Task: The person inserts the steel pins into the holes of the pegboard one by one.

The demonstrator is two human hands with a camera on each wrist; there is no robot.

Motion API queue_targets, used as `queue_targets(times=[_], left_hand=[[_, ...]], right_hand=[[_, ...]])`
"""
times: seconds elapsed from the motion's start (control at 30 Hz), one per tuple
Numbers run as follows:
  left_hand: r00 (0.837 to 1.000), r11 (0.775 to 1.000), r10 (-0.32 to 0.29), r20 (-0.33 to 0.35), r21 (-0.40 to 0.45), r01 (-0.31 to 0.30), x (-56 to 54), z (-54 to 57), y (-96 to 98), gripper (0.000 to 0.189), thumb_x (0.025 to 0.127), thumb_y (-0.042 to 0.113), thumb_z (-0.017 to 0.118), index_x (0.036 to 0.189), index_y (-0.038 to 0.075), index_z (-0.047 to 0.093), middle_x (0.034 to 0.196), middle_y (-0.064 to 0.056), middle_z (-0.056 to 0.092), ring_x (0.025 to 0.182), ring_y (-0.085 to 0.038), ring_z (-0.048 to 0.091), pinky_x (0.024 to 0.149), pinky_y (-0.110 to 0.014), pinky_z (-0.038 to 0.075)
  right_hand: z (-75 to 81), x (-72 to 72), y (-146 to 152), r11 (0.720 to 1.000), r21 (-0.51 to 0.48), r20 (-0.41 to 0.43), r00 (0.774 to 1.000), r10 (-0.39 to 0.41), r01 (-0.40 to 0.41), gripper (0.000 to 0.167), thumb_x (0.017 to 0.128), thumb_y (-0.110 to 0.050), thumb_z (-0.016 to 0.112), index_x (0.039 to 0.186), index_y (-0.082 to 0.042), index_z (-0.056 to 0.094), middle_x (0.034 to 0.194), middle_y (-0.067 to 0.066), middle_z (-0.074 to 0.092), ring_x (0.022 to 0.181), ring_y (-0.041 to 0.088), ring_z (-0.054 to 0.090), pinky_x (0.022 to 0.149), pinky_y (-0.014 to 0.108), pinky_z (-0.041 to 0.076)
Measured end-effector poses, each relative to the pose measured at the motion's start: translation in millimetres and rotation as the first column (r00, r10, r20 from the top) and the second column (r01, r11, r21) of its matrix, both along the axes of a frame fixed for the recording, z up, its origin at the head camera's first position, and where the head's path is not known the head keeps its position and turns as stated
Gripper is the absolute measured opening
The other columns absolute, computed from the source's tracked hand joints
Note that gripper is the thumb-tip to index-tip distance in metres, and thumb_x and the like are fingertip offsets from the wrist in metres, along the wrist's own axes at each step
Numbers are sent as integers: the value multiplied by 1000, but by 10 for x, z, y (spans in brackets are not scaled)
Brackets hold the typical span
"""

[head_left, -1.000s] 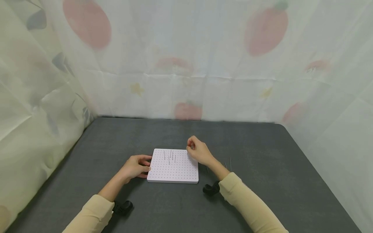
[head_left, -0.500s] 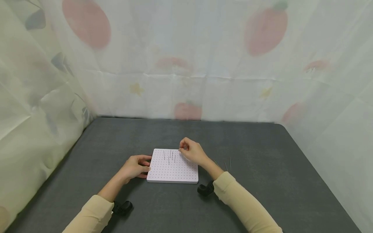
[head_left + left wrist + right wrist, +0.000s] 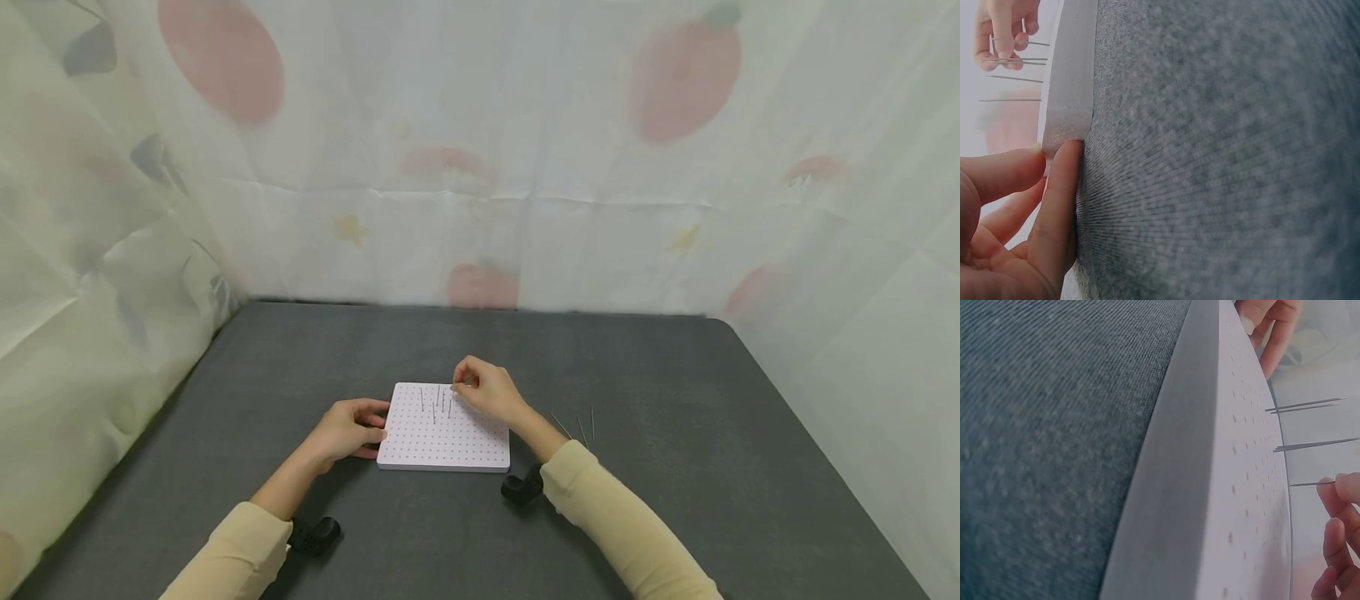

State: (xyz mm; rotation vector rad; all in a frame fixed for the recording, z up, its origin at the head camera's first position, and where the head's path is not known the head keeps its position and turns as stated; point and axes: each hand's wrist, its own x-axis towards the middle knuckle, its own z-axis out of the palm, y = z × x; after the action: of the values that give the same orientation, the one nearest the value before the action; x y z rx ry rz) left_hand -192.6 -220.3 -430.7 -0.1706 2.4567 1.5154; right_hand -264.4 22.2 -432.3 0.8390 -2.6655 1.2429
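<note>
A white board point(image 3: 442, 446) with rows of small holes lies flat on the dark table. My left hand point(image 3: 348, 429) grips its left edge, thumb at the top rim and a finger along the side, as the left wrist view shows. Over the far part of the board, my right hand point(image 3: 491, 392) pinches a thin metal pin point(image 3: 1310, 484) between thumb and forefinger. In the right wrist view the pin's lower end is right at the board's surface. Several similar pins point(image 3: 422, 400) stand upright in holes just left of that hand.
Three loose pins point(image 3: 592, 423) lie on the table point(image 3: 675, 467) to the right, near the right forearm. Black wrist devices point(image 3: 318, 535) sit below both cuffs. A patterned curtain point(image 3: 570, 125) hangs behind the table and along its sides.
The right hand has moved left across the far part of the board, toward the standing pins, bringing its pin along. The left hand keeps its hold on the edge.
</note>
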Motion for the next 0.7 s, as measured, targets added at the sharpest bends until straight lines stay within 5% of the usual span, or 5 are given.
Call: queue_targets(times=[0.7], left_hand=[[1000,1000,3,3,8,-3,2,-4,2,50,80,-2,65,128,0,50,102,-17,57,76,-18,62,63,-35,57]], right_hand=[[-10,7,-14,1000,24,-13,1000,21,-20,5,85,-14,64,85,-15,59,83,-4,64,64,8,46,55,18,36]])
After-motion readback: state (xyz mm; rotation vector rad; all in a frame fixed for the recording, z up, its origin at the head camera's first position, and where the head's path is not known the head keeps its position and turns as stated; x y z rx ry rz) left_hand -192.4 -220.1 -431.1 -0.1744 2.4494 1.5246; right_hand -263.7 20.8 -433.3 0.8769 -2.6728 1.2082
